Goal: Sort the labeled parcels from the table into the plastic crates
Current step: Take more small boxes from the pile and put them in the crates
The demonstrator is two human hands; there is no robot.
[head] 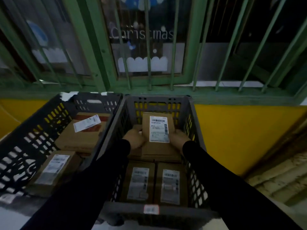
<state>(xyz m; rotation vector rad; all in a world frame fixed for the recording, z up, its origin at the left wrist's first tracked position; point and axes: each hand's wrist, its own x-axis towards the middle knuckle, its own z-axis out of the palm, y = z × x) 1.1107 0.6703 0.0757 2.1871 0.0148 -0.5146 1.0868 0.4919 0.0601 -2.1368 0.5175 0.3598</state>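
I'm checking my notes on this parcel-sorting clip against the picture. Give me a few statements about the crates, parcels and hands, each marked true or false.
1. Both hands hold one labeled parcel inside the right crate. True: the left hand and right hand grip its sides.
2. The left crate is empty. False: it holds at least two cardboard parcels.
3. Two labeled parcels lie side by side at the near end of the right crate. True.
4. The held parcel's label faces down. False: its white label faces up.
5. The wall below the window is yellow. True.
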